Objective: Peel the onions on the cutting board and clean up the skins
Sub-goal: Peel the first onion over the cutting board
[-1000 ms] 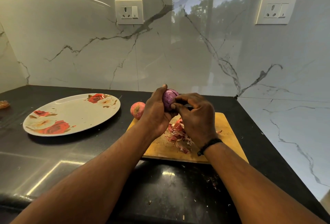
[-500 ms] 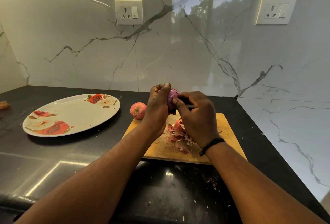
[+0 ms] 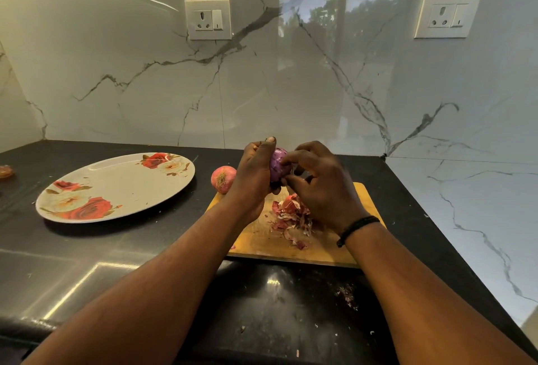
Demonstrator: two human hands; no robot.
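The hands barely move. The left hand holds the purple onion above the board; the right hand picks at it. Skins pile there. Another onion waits unpeeled.

No readable text, brand, label or number showing anywhere, two wall sockets bearing only unmarked switches, plate carrying a rose pattern without lettering, nothing written appearing on the cutting board
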